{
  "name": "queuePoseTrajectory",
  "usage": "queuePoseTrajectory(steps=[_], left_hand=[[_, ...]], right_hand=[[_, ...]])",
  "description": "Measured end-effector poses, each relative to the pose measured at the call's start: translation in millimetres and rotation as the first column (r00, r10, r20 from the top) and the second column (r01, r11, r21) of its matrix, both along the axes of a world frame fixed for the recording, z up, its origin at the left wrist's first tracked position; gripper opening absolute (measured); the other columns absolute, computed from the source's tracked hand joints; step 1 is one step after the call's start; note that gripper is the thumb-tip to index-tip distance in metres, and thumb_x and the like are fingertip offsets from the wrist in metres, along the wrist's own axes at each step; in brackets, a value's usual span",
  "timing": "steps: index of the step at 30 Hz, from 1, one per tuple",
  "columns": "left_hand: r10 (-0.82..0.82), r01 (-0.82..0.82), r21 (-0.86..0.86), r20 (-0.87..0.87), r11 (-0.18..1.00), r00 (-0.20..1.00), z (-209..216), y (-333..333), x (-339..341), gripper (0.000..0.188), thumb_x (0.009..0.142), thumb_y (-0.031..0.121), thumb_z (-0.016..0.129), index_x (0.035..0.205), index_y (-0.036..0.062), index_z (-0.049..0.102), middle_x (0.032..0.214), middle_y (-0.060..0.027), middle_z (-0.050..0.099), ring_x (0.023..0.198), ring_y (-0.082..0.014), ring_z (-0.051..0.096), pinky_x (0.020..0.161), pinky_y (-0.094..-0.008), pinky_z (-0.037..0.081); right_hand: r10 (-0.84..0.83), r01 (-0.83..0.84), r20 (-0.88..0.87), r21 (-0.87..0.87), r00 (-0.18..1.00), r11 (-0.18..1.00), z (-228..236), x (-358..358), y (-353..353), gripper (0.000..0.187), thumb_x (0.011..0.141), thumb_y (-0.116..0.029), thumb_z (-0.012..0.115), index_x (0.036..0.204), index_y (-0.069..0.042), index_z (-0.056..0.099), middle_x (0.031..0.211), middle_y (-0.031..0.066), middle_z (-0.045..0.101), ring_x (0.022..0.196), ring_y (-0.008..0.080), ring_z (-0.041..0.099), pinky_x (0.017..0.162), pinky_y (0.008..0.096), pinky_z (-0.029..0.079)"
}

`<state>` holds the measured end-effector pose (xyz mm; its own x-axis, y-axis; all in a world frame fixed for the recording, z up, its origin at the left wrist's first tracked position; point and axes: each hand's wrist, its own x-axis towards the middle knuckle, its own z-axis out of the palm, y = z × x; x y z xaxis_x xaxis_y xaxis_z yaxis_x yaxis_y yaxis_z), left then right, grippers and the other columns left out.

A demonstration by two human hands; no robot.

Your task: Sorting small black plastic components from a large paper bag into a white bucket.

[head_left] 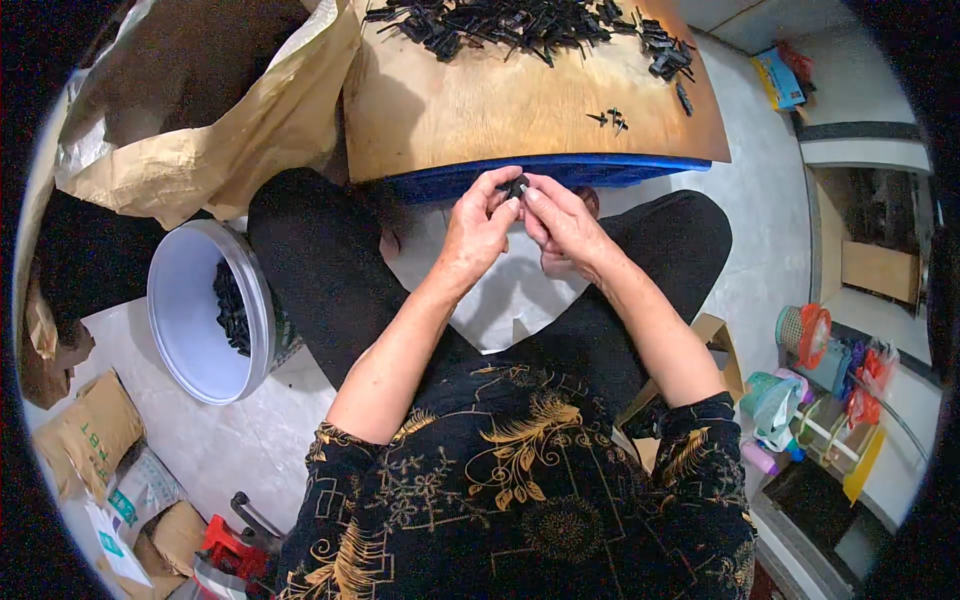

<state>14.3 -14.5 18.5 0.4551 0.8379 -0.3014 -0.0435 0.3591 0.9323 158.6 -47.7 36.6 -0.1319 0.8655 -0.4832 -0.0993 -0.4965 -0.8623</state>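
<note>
Both hands meet in front of the near edge of a wooden board (pixel 470 120). Between their fingertips is a small black plastic part (pixel 513 187); its exact kind is too small to make out. My left hand (pixel 478 225) pinches it from the left, thumb and fingers closed. From the other side my right hand (pixel 565 222) grips the same part, its thumb and forefinger pressed together. On the board's far side lies a loose pile of similar black plastic parts (pixel 520 25). A few small black pieces (pixel 612 121) lie apart near the board's right front.
A large brown paper sack (pixel 250 140) gapes at the far left. Below it a white bucket (pixel 170 335) is tipped sideways with black parts (pixel 232 310) inside. An open cardboard box (pixel 715 345) stands by my right leg. Blue material (pixel 560 170) shows beneath the board.
</note>
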Motion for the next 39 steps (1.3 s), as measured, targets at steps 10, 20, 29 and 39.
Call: queuePoseTrajectory(steps=[10,20,29,39], left_hand=[[0.069,-0.069,-0.017,0.02,0.997,0.997,0,3,5,0.033,0.085,0.002,0.048,0.118,0.0059,0.047,0.089,-0.0043,0.061,0.059,-0.004,0.048,0.042,-0.0186,0.036],[0.101,-0.097,0.059,-0.077,0.994,0.992,-4,6,9,0.032,0.086,0.003,0.047,0.117,0.0025,0.049,0.098,-0.0083,0.06,0.094,-0.0128,0.056,0.08,-0.0268,0.045],[0.284,-0.166,0.481,-0.184,0.861,0.941,-22,9,9,0.029,0.083,-0.002,0.048,0.111,0.0038,0.052,0.09,-0.0094,0.06,0.08,-0.0136,0.059,0.07,-0.0273,0.047],[0.214,-0.138,-0.315,0.222,0.939,0.951,-11,27,-3,0.035,0.09,0.009,0.043,0.124,0.0058,0.038,0.083,-0.0053,0.052,0.069,-0.0127,0.059,0.046,-0.018,0.038]], right_hand=[[-0.064,0.062,-0.051,-0.04,0.997,0.997,-5,-6,6,0.033,0.094,-0.024,0.041,0.123,-0.007,0.04,0.058,-0.0062,0.038,0.044,0.0015,0.029,0.037,0.0162,0.023],[-0.085,0.072,-0.09,-0.14,0.992,0.987,1,-9,17,0.03,0.094,-0.027,0.041,0.122,-0.017,0.039,0.056,-0.0063,0.033,0.041,0.0034,0.027,0.037,0.0184,0.021],[0.051,-0.042,0.032,-0.233,0.998,0.971,-7,-9,32,0.034,0.094,-0.027,0.043,0.125,-0.016,0.039,0.055,-0.0052,0.034,0.04,0.0042,0.029,0.037,0.0192,0.022],[-0.108,-0.33,0.902,0.261,0.417,0.907,-4,72,164,0.038,0.081,-0.033,0.059,0.106,-0.005,0.054,0.08,0.0114,0.063,0.074,0.0235,0.06,0.07,0.033,0.047]])
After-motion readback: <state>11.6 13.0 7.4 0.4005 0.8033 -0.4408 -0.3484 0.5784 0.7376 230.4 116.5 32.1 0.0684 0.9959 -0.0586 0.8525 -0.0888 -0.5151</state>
